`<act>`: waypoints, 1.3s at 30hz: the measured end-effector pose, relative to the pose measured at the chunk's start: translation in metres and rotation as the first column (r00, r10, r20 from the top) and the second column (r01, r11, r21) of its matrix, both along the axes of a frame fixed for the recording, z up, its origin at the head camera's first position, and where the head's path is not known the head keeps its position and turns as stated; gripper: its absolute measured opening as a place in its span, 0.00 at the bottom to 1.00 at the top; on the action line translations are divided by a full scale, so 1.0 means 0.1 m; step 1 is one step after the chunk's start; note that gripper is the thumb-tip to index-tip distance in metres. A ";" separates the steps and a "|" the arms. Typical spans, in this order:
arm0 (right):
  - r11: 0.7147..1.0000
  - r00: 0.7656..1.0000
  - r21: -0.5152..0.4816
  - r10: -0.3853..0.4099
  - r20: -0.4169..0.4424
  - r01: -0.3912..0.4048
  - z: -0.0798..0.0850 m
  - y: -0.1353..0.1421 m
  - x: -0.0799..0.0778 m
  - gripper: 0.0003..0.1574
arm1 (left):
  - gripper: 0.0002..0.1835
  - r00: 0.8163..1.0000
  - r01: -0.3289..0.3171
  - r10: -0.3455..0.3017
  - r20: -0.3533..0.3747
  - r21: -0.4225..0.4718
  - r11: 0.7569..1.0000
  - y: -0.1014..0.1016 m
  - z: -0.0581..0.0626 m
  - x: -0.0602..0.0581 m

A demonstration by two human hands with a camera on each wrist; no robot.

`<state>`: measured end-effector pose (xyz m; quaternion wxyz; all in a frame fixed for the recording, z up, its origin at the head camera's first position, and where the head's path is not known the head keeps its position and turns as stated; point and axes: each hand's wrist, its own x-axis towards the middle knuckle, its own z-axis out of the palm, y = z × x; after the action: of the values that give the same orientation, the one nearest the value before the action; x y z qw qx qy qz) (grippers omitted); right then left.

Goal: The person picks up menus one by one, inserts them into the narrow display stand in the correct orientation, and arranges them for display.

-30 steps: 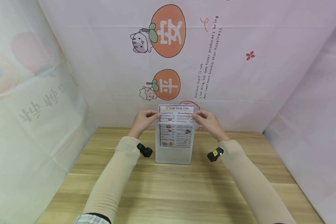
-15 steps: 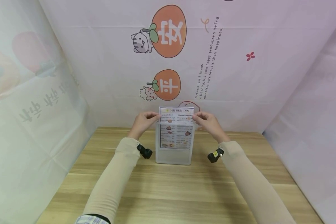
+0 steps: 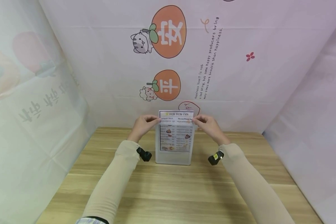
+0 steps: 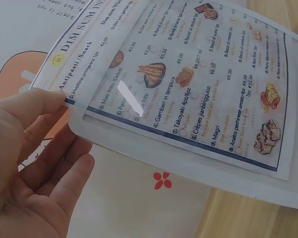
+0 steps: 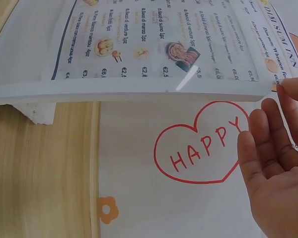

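Note:
A printed menu sheet headed "DIM SUM INN" (image 3: 175, 117) stands partly inside a clear, white-edged menu holder (image 3: 173, 158), its top strip sticking out above the holder's upper edge. My left hand (image 3: 143, 126) pinches the sheet's left edge between thumb and index finger, just above the holder. On the opposite edge my right hand (image 3: 209, 126) pinches the sheet in the same way. In the left wrist view the sheet (image 4: 188, 109) shows through the clear front, its lower edge short of the holder's bottom. The other fingers of both hands lie behind the holder's corners.
The holder stands upright on a wooden table (image 3: 168, 193), near the table's back edge. Behind it hangs a white printed cloth (image 3: 109, 62) with orange fruit drawings. More cloth encloses the left and right sides. A white piece (image 5: 37, 111) shows under the holder in the right wrist view.
The menu sheet has slid further down into the holder, with both hands moving down along with it. The holder has stayed in place.

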<state>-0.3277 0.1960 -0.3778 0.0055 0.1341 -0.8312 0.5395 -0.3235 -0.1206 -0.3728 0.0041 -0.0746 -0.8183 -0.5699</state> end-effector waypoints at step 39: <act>1.000 0.998 0.016 0.021 0.057 -0.022 0.03 -0.02 0.03 0.28 | 0.18 0.997 -0.012 0.008 -0.079 -0.058 0.998 0.03 0.12 -0.05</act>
<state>-0.3249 0.1944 -0.3743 -0.0253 0.1276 -0.8341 0.5361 -0.3283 -0.1178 -0.3608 0.0371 -0.0929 -0.8341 -0.5424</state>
